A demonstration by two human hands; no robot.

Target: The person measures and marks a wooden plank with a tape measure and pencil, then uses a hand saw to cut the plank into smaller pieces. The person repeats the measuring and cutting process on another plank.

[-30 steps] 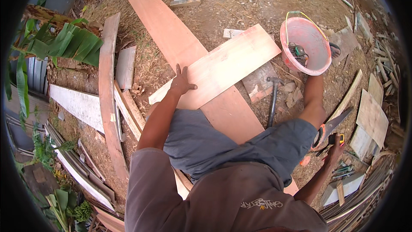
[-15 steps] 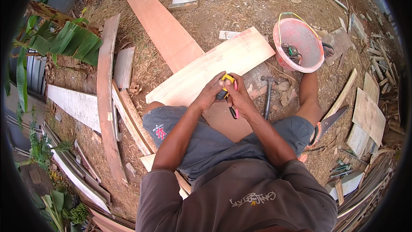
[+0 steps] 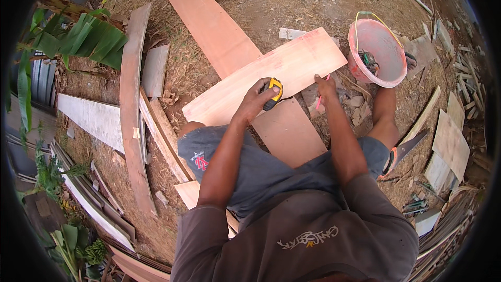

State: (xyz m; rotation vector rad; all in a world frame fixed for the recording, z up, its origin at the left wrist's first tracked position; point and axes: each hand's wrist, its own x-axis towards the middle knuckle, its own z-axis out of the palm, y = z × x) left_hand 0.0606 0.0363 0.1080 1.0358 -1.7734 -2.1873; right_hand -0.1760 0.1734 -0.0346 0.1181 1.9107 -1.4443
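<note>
My left hand (image 3: pixel 255 99) is closed round a yellow and black tape measure (image 3: pixel 273 94), over the near edge of a pale plank (image 3: pixel 305 55). By the plank's right end, my right hand (image 3: pixel 326 87) pinches a thin pink stick, perhaps a pencil (image 3: pixel 318 103). Whether any tape blade is drawn out between the hands, I cannot tell. The plank lies slantwise in front of my knees, its far edge across the end of a long reddish board (image 3: pixel 209 21). Nearer me, a flat brown panel (image 3: pixel 292 133) lies between my legs.
A pink-stained bucket (image 3: pixel 383 55) with a yellow handle and tools inside stands by my right foot. A saw (image 3: pixel 409 145) lies right of my right knee. Long boards (image 3: pixel 134 99) and a white-faced board (image 3: pixel 91 122) lie at left, near banana leaves (image 3: pixel 91 39).
My hands have moved apart: the right went outward to the plank's right end with the pink stick, while the left keeps the tape measure. The hammer is now mostly hidden behind my right arm.
</note>
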